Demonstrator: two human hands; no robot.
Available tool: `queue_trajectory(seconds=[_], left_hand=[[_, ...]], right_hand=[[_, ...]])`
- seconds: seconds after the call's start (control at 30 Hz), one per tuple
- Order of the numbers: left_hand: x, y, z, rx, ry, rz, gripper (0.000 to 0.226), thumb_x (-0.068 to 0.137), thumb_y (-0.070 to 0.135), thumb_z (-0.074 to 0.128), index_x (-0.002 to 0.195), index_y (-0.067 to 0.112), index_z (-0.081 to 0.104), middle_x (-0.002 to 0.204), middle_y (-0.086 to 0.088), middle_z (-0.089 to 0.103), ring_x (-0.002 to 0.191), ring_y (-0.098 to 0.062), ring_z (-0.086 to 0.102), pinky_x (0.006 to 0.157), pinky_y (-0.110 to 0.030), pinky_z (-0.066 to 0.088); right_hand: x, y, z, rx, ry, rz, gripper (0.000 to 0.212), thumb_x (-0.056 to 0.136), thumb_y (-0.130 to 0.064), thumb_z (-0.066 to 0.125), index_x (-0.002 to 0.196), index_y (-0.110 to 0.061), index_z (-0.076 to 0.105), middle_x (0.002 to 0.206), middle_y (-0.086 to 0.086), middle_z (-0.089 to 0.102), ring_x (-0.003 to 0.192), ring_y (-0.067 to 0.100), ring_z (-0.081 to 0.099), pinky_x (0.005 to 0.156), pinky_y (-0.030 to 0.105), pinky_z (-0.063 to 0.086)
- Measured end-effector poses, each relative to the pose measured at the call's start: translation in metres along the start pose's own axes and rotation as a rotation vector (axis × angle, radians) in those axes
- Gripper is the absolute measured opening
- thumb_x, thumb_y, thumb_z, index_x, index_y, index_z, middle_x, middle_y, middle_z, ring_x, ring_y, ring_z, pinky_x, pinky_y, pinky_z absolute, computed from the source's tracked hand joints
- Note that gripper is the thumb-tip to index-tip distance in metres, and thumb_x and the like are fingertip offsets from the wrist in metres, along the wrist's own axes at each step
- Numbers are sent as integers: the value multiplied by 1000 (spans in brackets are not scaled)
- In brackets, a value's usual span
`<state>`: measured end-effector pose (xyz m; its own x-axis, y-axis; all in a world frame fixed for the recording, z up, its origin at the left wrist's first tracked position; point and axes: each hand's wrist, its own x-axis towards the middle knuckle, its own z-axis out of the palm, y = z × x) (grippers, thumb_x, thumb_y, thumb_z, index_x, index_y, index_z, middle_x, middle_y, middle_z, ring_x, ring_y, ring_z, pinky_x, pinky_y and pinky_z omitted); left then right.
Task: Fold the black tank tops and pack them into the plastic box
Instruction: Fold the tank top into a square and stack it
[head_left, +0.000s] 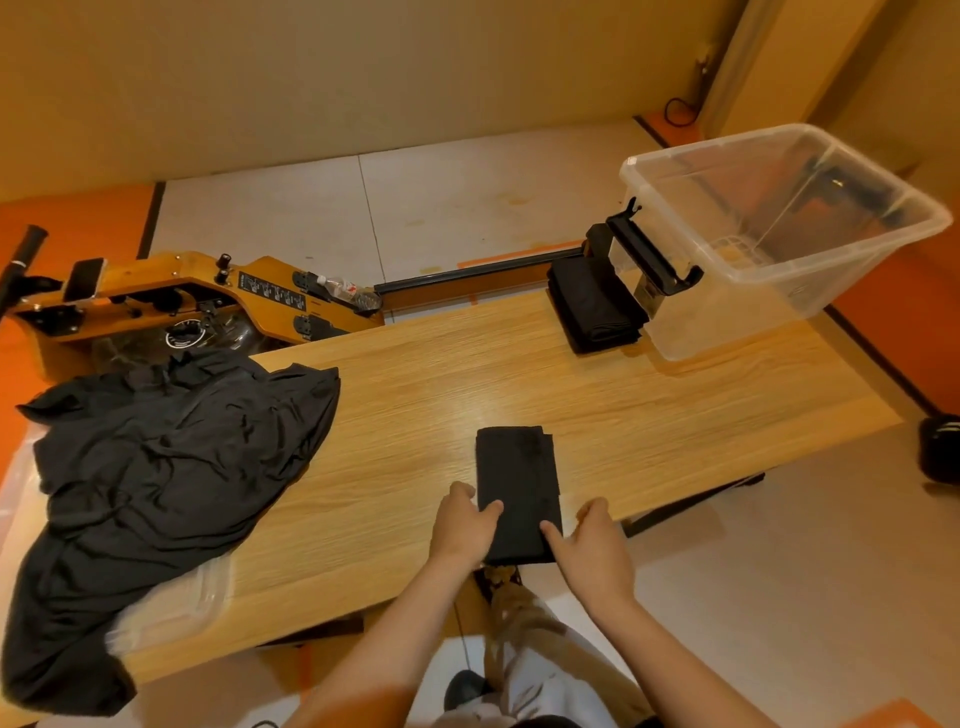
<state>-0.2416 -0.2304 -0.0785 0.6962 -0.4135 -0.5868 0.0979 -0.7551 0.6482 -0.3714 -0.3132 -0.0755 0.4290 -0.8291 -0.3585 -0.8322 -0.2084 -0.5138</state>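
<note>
Wood-grain worktop (519, 374) running across a room with pale floor tiles and orange strips, plain tan walls behind. Near edge, right in front: one folded black tank top (517, 483), a narrow rectangle lying flat, near end hanging just over the worktop edge. Left hand (464, 527) on its left side, thumb resting on top of the cloth, other fingers curled at the edge and mostly hidden. Right hand (592, 551) on the right side, forefinger pressing the cloth, remaining fingers loosely bent beside it on the wood. Neither hand closed around the cloth as far as visible, just pressing down. Both forearms cut off by the bottom of the frame.

Far right corner: one clear plastic box (779, 228), lid off, black latch (649, 249) on the near end. Inside hard to read through the clear walls. Touching its left wall, a stack of folded black tops (597, 304), number impossible to count.

Left end: big rumpled pile of black tank tops (156, 467) draped over the worktop edge, count not clear either. Clear plastic bag (171, 605) peeking out from under it. Beyond the worktop, one orange rowing machine (182, 296) on the floor, with one water bottle (345, 291) lying on it.
</note>
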Motion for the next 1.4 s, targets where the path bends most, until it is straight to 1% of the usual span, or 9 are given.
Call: queue_trajectory(seconds=[0.13, 0.33, 0.5, 0.67, 0.77, 0.9, 1.0, 1.23, 1.4], left_hand=[[4, 7, 0, 63, -4, -28, 36, 85, 34, 71, 101, 7, 54, 97, -4, 62, 83, -15, 59, 54, -23, 41], [-6, 15, 12, -75, -92, -90, 23, 85, 24, 72, 82, 11, 53, 87, -7, 63, 77, -19, 61, 56, -24, 46], [-14, 19, 17, -460, -359, -286, 36, 87, 25, 71, 114, 3, 62, 99, -14, 72, 84, -25, 71, 73, -34, 60], [-15, 37, 29, -938, -446, -391, 40, 87, 17, 65, 122, -1, 59, 116, -18, 68, 111, -32, 63, 100, -44, 48], [-8, 65, 36, -1242, -488, -389, 46, 85, 12, 58, 128, -5, 53, 122, -28, 62, 115, -40, 58, 98, -50, 46], [16, 119, 45, -1357, -466, -359, 47, 85, 18, 60, 126, -4, 55, 121, -30, 61, 110, -42, 61, 81, -51, 57], [46, 157, 51, -1313, -451, -309, 55, 81, 23, 64, 129, -2, 54, 123, -28, 61, 115, -41, 58, 88, -50, 54], [102, 233, 38, -1164, -251, -67, 59, 76, 17, 71, 132, 9, 54, 120, -17, 67, 110, -33, 64, 91, -48, 53], [137, 261, 25, -1059, -268, -59, 50, 81, 13, 70, 129, 7, 56, 117, -14, 68, 107, -30, 65, 84, -41, 56]], right_hand=[[7, -5, -5, 150, -46, 87, 49, 87, -41, 67, 108, -10, 36, 99, 4, 52, 86, 21, 55, 57, 26, 39], [22, 9, -11, 401, -106, 243, 41, 82, -25, 75, 101, -10, 42, 96, 7, 53, 92, 26, 56, 73, 32, 45], [39, 13, -38, 629, -492, 370, 28, 76, -11, 77, 61, -7, 54, 55, 8, 49, 55, 22, 48, 53, 29, 39], [64, 6, -79, 773, -699, 393, 10, 83, -5, 67, 86, 4, 66, 84, 20, 68, 76, 30, 66, 66, 34, 52], [85, -3, -104, 769, -725, 302, 25, 85, 0, 62, 107, 10, 61, 102, 24, 69, 91, 33, 70, 73, 33, 57], [123, -18, -140, 756, -716, 159, 23, 89, 1, 58, 112, -1, 61, 104, 18, 70, 91, 25, 71, 77, 32, 58], [156, -23, -160, 785, -720, 75, 23, 92, -3, 57, 114, -6, 60, 107, 14, 71, 97, 23, 70, 88, 38, 56], [198, -49, -170, 773, -420, 1, 41, 79, -21, 78, 112, -17, 54, 106, 0, 66, 93, 13, 67, 77, 29, 58], [215, -62, -158, 855, -237, 2, 13, 89, -12, 66, 100, -10, 59, 94, 5, 65, 84, 14, 66, 58, 16, 50]])
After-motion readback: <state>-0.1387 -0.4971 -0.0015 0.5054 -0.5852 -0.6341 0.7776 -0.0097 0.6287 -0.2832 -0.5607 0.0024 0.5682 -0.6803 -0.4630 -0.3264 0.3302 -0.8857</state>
